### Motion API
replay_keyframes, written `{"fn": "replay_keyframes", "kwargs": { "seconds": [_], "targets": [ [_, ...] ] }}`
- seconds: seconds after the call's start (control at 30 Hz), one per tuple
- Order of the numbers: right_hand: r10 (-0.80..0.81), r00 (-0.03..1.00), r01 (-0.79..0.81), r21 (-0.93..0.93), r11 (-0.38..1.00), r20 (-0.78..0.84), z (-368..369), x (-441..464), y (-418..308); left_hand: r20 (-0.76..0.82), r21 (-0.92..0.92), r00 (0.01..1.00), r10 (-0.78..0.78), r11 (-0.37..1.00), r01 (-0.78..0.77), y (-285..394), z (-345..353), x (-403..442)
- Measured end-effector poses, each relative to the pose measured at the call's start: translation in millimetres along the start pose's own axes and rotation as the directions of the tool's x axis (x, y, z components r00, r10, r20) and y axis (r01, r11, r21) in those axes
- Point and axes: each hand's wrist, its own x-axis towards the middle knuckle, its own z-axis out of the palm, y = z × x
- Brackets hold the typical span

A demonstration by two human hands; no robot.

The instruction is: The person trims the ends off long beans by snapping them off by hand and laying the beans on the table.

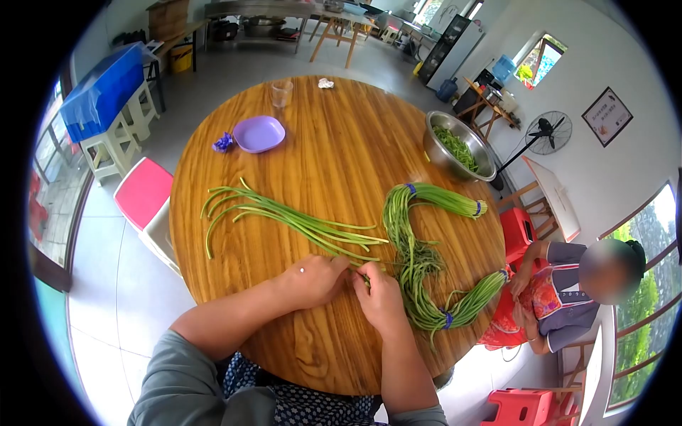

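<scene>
My left hand [323,279] and my right hand [378,295] are close together near the front of the round wooden table. Both are closed on a garlic scape, mostly hidden by the fingers. Just beyond them lies a loose spread of long green garlic scapes [298,221], its curved ends toward the left. To the right, bundled garlic scapes [408,241] tied with blue bands lie in a bent heap, one bundle [447,197] pointing right and another [472,298] near the table's right edge. A small white speck is on the back of my left hand.
A metal bowl [485,157] of cut green pieces stands at the back right of the table [341,142]. Farther left are a purple dish [260,135], crumpled blue bands [223,143], a clear cup [282,93] and crumpled tissue [325,83]. A person [561,291] sits at the right.
</scene>
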Motion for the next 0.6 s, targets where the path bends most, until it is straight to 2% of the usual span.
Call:
{"fn": "replay_keyframes", "kwargs": {
  "seconds": [0.07, 0.13, 0.2, 0.27, 0.3, 0.33, 0.37, 0.4, 0.43, 0.5, 0.53, 0.57, 0.6],
  "targets": [
    [0.012, 1.0, -0.012, -0.003, 1.0, -0.016, 4.3, -0.1, -2.4, -0.041, 0.05, 0.997, -0.073, 0.996, 0.075, 7.2, -1.7, 1.4],
    [-0.068, 0.987, 0.053, -0.105, 0.993, -0.148, 14.1, -1.0, -6.7, -0.102, 0.047, 0.985, -0.14, 0.988, 0.145, 5.0, 9.3, 4.7],
    [-0.071, 0.978, 0.066, -0.034, 0.997, -0.195, 18.2, 0.3, -17.4, -0.161, 0.035, 0.966, -0.203, 0.977, 0.211, 2.6, 10.8, 5.3],
    [-0.042, 0.967, 0.085, 0.162, 0.983, -0.252, 23.3, 1.8, -22.0, -0.243, -0.335, 0.874, -0.421, 0.882, 0.332, -0.8, 3.4, 15.7],
    [-0.044, 0.964, 0.089, 0.159, 0.983, -0.263, 21.4, 3.1, -18.8, -0.245, -0.33, 0.878, -0.411, 0.887, 0.323, -4.0, 2.9, 19.3],
    [0.203, 0.972, -0.088, 0.623, 0.778, -0.115, 18.1, 5.0, -14.4, -0.205, -0.616, 0.888, -0.413, 0.759, 0.211, -10.5, 3.1, 21.8],
    [0.338, 0.932, -0.255, 0.9, 0.354, 0.132, 13.6, 7.0, -9.2, -0.164, -0.838, 0.902, -0.4, 0.539, 0.087, -15.1, 2.0, 24.0],
    [0.336, 0.909, -0.297, 0.949, 0.107, 0.247, 9.0, 6.5, -3.3, -0.122, -0.823, 0.926, -0.357, 0.557, 0.107, -17.1, 1.4, 21.5],
    [0.34, 0.91, -0.289, 0.95, 0.115, 0.236, 7.7, 7.8, 1.5, -0.122, -0.826, 0.93, -0.347, 0.555, 0.099, -17.3, 2.2, 19.9],
    [0.371, 0.866, -0.276, 0.939, -0.205, 0.335, 7.9, 6.6, 7.0, -0.147, -0.632, 0.963, -0.227, 0.77, 0.086, -10.6, 1.5, 15.5],
    [0.346, 0.884, -0.263, 0.946, -0.192, 0.316, 8.5, 6.6, 5.6, -0.144, -0.633, 0.964, -0.222, 0.77, 0.082, -5.4, 1.0, 14.9],
    [0.345, 0.885, -0.259, 0.947, -0.19, 0.312, 9.2, 7.0, 5.5, 0.013, -0.85, 0.957, -0.29, 0.5, 0.163, 0.1, -0.5, 15.2],
    [0.299, 0.895, -0.276, 0.938, -0.21, 0.33, 10.9, 7.5, 5.8, 0.183, -0.955, 0.936, -0.301, 0.172, 0.242, 3.7, -1.2, 15.5]
  ]
}}
